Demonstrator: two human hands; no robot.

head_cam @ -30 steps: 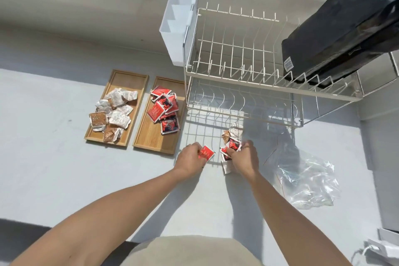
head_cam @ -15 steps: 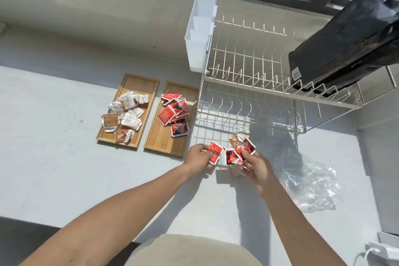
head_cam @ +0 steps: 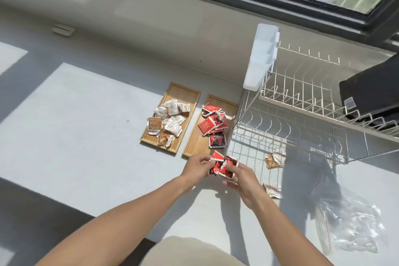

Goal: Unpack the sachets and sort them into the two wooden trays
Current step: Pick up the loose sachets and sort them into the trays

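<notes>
Both trays [head_cam: 172,90] are part-filled. Your left hand [head_cam: 197,168] and right hand [head_cam: 243,179] together clamp red sachets [head_cam: 222,165]; brown sachets [head_cam: 275,160] remain unsorted.

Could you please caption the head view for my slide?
Both hands gather red sachets near the right wooden tray; pale sachets remain unsorted.

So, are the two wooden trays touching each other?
Apart. The head view shows a narrow strip of grey counter running between the left tray and the right tray along their whole length.
</notes>
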